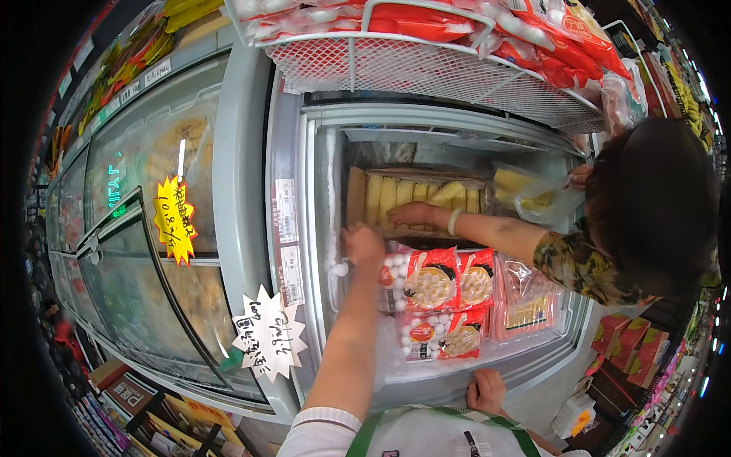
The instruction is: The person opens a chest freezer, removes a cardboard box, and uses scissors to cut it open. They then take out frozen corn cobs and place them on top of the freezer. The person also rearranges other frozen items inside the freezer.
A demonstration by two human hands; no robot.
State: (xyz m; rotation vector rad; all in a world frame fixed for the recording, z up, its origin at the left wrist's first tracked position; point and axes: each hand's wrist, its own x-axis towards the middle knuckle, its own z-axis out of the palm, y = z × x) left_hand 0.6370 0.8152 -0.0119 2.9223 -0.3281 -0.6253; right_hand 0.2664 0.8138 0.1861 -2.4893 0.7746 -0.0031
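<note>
My left hand (364,244) is at the near left corner of an open cardboard box (357,197) inside a chest freezer, its fingers bent over the box's edge. Rows of pale yellow stick-shaped food (404,194) fill the box. My right hand (487,391) rests with curled fingers on the freezer's near rim (434,384), by my apron. Another person's hand, with a pale bangle, lies on the yellow food; their other hand is at a clear plastic bag (528,191) with yellow pieces in it. Red and white bags of frozen white balls (432,280) lie nearer me, below the box.
A white wire basket (422,63) of red bags hangs over the far side. The other person (594,263) leans in from the right in a camouflage sleeve. Flat pink packs (528,311) lie at the freezer's right. Another glass-topped freezer (245,171) stands at left, with handwritten star-shaped signs (174,220).
</note>
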